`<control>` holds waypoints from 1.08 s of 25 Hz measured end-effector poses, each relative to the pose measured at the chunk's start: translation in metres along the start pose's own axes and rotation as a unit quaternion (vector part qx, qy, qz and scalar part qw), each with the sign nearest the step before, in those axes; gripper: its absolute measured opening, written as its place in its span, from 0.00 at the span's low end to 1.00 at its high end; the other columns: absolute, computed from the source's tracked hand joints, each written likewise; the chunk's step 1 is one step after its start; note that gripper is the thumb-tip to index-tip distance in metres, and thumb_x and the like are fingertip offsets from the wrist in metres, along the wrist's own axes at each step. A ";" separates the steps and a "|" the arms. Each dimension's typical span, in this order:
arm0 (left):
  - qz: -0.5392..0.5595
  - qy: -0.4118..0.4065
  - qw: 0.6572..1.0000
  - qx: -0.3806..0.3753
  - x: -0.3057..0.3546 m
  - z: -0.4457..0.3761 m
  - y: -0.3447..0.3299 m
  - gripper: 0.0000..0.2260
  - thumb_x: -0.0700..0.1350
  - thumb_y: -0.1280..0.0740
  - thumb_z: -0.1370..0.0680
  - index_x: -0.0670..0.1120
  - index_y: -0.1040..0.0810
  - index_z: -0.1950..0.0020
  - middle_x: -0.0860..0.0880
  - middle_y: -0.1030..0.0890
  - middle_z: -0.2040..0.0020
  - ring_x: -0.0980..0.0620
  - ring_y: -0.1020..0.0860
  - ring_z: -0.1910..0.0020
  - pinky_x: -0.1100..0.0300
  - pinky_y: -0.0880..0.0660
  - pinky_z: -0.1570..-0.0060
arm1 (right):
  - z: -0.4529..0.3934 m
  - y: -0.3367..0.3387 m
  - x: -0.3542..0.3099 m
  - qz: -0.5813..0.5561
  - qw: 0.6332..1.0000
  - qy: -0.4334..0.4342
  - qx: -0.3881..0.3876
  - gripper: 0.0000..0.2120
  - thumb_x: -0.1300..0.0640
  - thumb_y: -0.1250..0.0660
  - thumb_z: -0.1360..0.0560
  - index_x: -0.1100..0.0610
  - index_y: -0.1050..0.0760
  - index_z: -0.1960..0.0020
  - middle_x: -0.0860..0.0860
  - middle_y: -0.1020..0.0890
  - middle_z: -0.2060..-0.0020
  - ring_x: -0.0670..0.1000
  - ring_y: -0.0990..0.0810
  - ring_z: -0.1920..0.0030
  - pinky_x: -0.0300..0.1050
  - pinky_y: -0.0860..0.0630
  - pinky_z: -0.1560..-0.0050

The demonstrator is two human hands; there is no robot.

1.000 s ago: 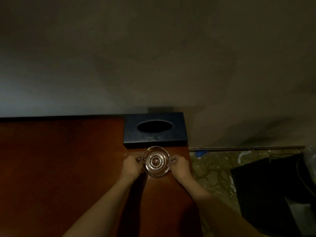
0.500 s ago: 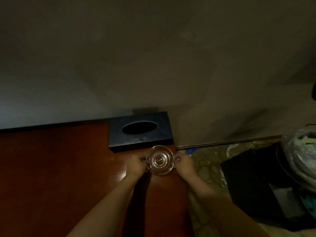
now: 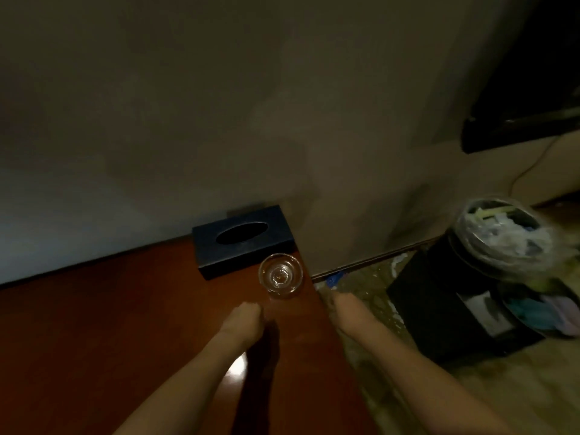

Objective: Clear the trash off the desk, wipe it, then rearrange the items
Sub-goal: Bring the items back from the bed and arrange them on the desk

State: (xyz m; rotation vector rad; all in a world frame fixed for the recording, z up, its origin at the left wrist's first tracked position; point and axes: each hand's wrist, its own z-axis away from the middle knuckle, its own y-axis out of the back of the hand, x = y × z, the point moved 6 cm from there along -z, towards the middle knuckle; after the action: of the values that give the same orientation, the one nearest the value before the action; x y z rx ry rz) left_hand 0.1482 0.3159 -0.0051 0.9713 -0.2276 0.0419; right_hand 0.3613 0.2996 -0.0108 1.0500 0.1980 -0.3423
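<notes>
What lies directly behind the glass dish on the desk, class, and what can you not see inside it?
Behind the glass dish stands a dark tissue box against the wall. Its oval opening looks black, so whether any tissues remain inside cannot be seen.

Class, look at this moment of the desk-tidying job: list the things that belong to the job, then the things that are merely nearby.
Part of the job:
desk
glass ashtray, near the desk's right edge
black tissue box, behind the ashtray
left hand, touching nothing
right hand, blurred
lined trash bin, full, on the floor

Just nearby:
black box on the floor
wall
</notes>
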 end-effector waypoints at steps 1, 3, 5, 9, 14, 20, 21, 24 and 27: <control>-0.018 -0.031 0.999 0.001 0.012 0.011 0.000 0.09 0.46 0.37 0.22 0.41 0.23 0.50 0.44 0.20 0.50 0.46 0.21 0.51 0.58 0.25 0.56 | 0.021 -0.004 0.005 -0.011 1.000 -0.016 0.007 0.09 0.63 0.40 0.23 0.60 0.27 0.44 0.57 0.20 0.49 0.53 0.21 0.52 0.43 0.25 0.56; -0.053 -0.101 0.993 0.006 0.038 0.039 -0.005 0.07 0.46 0.36 0.23 0.43 0.24 0.55 0.43 0.21 0.51 0.45 0.21 0.52 0.58 0.30 0.60 | 0.069 -0.015 0.017 -0.049 0.996 -0.058 0.035 0.08 0.59 0.41 0.21 0.58 0.25 0.46 0.55 0.21 0.48 0.52 0.21 0.50 0.43 0.24 0.50; -0.080 -0.163 0.983 0.001 0.066 0.065 -0.018 0.05 0.45 0.35 0.23 0.44 0.25 0.54 0.44 0.21 0.52 0.46 0.22 0.52 0.58 0.31 0.61 | 0.120 -0.027 0.031 -0.087 0.989 -0.098 0.075 0.09 0.54 0.41 0.20 0.56 0.25 0.45 0.53 0.21 0.47 0.52 0.22 0.48 0.45 0.25 0.44; -0.110 -0.295 0.947 -0.062 0.143 0.124 -0.076 0.02 0.45 0.34 0.24 0.47 0.25 0.54 0.50 0.23 0.54 0.55 0.23 0.58 0.64 0.25 0.62 | 0.244 -0.061 0.073 -0.094 0.972 -0.181 0.114 0.12 0.57 0.42 0.20 0.60 0.26 0.42 0.58 0.22 0.43 0.55 0.23 0.44 0.43 0.28 0.45; -0.177 -0.459 0.863 -0.114 0.260 0.237 -0.152 0.10 0.41 0.38 0.22 0.44 0.22 0.43 0.46 0.21 0.47 0.49 0.21 0.48 0.57 0.23 0.47 | 0.410 -0.101 0.135 -0.129 0.916 -0.334 0.180 0.15 0.62 0.45 0.20 0.66 0.30 0.37 0.62 0.25 0.39 0.58 0.26 0.39 0.44 0.32 0.44; -0.301 -0.600 0.733 -0.113 0.360 0.389 -0.264 0.16 0.39 0.39 0.24 0.43 0.26 0.37 0.42 0.23 0.40 0.44 0.24 0.41 0.56 0.27 0.45 | 0.595 -0.194 0.186 -0.213 0.806 -0.507 0.217 0.13 0.61 0.43 0.21 0.64 0.28 0.39 0.62 0.23 0.41 0.60 0.24 0.41 0.48 0.27 0.44; -0.310 -0.616 0.713 -0.122 0.373 0.421 -0.284 0.16 0.39 0.39 0.23 0.42 0.26 0.36 0.41 0.24 0.39 0.44 0.25 0.40 0.56 0.27 0.45 | 0.629 -0.211 0.190 -0.225 0.784 -0.535 0.221 0.13 0.60 0.43 0.21 0.64 0.28 0.39 0.61 0.24 0.40 0.60 0.25 0.40 0.48 0.28 0.43; -0.329 -0.675 0.645 -0.145 0.409 0.518 -0.354 0.14 0.40 0.39 0.23 0.40 0.24 0.38 0.41 0.23 0.40 0.44 0.25 0.40 0.57 0.28 0.45 | 0.736 -0.267 0.196 -0.255 0.716 -0.599 0.252 0.14 0.59 0.43 0.20 0.62 0.29 0.37 0.61 0.24 0.40 0.60 0.25 0.39 0.48 0.29 0.41; -0.350 -0.725 0.571 -0.158 0.425 0.614 -0.423 0.13 0.41 0.38 0.24 0.41 0.22 0.42 0.42 0.21 0.42 0.44 0.23 0.43 0.58 0.27 0.49 | 0.842 -0.322 0.193 -0.290 0.629 -0.658 0.295 0.15 0.60 0.43 0.21 0.62 0.30 0.36 0.60 0.24 0.41 0.60 0.25 0.40 0.48 0.29 0.43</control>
State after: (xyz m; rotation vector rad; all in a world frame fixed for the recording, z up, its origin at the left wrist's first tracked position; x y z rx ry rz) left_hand 0.5142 -0.4558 0.0733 0.4339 -1.3019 -1.5726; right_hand 0.4202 -0.6160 0.0754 1.0833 -1.0159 -1.7793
